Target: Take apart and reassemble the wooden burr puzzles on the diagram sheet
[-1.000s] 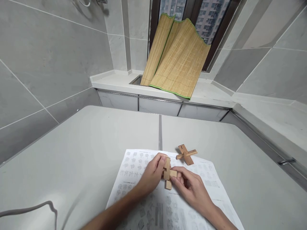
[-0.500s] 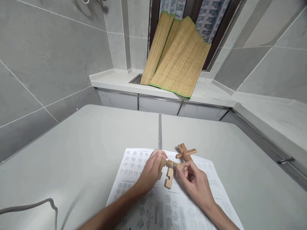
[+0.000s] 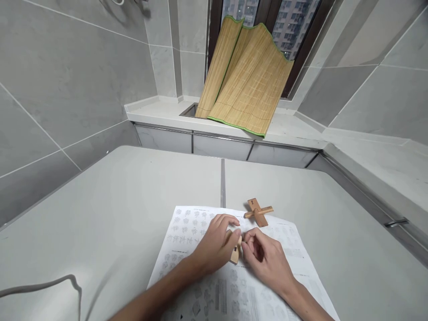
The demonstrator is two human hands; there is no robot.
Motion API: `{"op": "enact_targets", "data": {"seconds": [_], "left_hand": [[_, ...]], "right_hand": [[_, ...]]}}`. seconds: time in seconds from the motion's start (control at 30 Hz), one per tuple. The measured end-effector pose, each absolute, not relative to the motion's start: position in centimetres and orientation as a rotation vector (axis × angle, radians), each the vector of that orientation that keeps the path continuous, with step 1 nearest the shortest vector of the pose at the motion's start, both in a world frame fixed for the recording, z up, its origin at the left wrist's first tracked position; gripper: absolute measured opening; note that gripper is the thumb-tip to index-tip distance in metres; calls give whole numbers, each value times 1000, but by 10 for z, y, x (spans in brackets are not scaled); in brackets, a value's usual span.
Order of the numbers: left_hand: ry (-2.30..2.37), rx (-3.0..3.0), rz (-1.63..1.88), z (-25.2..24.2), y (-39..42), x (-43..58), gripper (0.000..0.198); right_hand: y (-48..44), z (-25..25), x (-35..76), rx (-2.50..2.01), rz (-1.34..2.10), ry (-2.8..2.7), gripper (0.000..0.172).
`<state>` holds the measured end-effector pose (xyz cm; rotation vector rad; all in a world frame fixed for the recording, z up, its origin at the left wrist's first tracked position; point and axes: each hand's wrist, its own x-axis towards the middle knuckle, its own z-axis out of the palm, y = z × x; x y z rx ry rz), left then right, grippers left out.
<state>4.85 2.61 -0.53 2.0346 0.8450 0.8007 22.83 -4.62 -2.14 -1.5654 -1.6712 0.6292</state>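
Observation:
My left hand (image 3: 216, 245) is curled over light wooden puzzle pieces, its thumb lying across them; most of the wood is hidden under the palm. One notched wooden puzzle piece (image 3: 235, 255) shows its lower end below the thumb, above the printed sheet (image 3: 187, 285). Close on the right, my right hand (image 3: 269, 261) has its thumb and fingers pinched together beside that wood. Whatever they grip is too hidden to make out. Just beyond the hands rests a darker wooden cross-shaped puzzle (image 3: 257, 213), made of interlocked bars, at the sheet's far edge.
The sheet, printed with small puzzle drawings, lies on a white table (image 3: 133, 200) with a grey centre seam (image 3: 223, 183). A grey cable (image 3: 40, 287) lies at the left. Behind stands a counter with a folded bamboo mat (image 3: 250, 84) against the window.
My hands have come closer together. My left hand has turned over the wooden pieces and covers most of them. The long piece that was in my right hand is now out of sight.

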Motion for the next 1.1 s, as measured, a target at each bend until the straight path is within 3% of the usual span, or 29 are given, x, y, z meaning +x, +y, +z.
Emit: {"op": "enact_targets", "data": {"seconds": [0.27, 0.6, 0.83, 0.93, 1.1], "left_hand": [[597, 2229, 643, -2, 25, 45, 48], [1174, 2599, 687, -16, 54, 30, 24], [1609, 2641, 727, -12, 89, 1, 28], [1458, 2681, 808, -12, 83, 5, 33], [784, 2781, 690, -17, 49, 31, 35]], "right_hand": [[-41, -19, 234, -1355, 908, -1446, 38], [-40, -21, 232, -1481, 857, -1451, 37], [-42, -19, 229, -1519, 854, -1490, 36], [-42, -18, 229, -1530, 843, -1508, 37], [-38, -20, 231, -1492, 871, -1438, 37]]}}
